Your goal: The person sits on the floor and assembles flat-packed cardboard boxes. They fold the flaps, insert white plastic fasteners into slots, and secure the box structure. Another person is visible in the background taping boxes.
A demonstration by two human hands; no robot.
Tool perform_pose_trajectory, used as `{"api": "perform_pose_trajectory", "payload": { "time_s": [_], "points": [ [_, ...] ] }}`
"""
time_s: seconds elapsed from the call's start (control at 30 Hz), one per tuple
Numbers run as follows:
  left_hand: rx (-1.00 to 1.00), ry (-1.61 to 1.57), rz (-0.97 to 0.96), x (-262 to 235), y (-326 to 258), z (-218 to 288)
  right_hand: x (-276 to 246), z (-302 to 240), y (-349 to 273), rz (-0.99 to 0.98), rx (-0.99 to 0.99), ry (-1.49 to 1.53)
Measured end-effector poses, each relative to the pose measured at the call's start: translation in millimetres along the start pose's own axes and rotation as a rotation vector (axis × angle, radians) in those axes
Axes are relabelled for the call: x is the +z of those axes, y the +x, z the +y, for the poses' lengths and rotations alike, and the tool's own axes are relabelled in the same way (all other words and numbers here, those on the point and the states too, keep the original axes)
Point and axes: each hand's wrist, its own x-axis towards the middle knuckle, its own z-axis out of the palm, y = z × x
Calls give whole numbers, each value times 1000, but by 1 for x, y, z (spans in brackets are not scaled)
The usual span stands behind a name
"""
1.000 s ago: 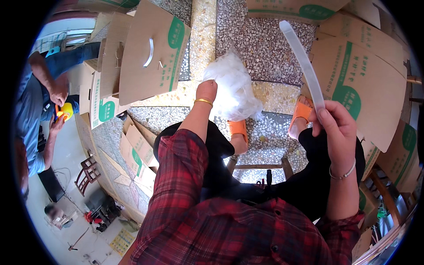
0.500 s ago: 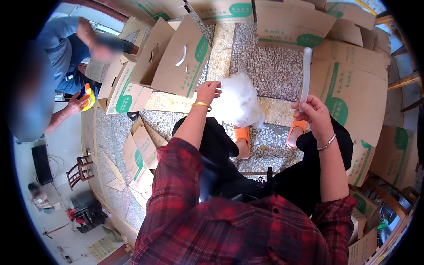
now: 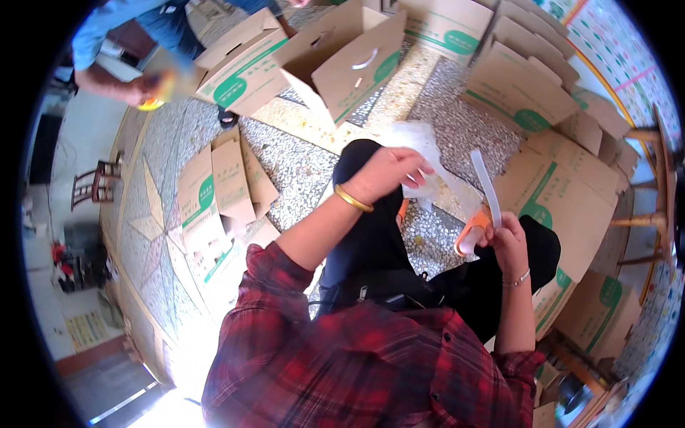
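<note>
A white, flat plastic strip (image 3: 486, 182), like a carton's carry handle, stands up from my right hand (image 3: 508, 241), whose fingers are closed on its lower end. My left hand (image 3: 392, 173), with a gold bangle at the wrist, is held over my left knee with its fingers loosely bent and apart; nothing shows in it. Just beyond its fingertips lies a crumpled heap of clear plastic (image 3: 419, 137) on the floor, partly hidden by that hand. Farther off, an open cardboard carton (image 3: 357, 85) has a similar white handle (image 3: 365, 59) on its side.
At upper left a person in blue (image 3: 114, 78) holds a blurred yellow-orange object (image 3: 153, 100). Flattened cardboard (image 3: 214, 189) lies to my left. More cartons (image 3: 524, 85) and a large cardboard sheet (image 3: 564, 189) are at right, beside a wooden chair (image 3: 660, 192).
My view has turned to the right. My left hand has come closer to the right one, and the right hand has drawn nearer my body, still holding the strip.
</note>
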Motion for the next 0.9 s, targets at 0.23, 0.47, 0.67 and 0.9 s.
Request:
{"api": "perform_pose_trajectory", "payload": {
  "time_s": [0.23,0.47,0.67,0.9],
  "points": [
    [127,126,-12,20,-14,-41,20,22,-11,-34,40,3],
    [432,405,76,22,-21,-45,49,14,4,-27,178,-265],
    [506,416,129,10,-27,-47,92,9,19,-144,163,-353],
    [398,269,122,6,-15,-59,83,8,30,-267,105,-495]
  ]
}}
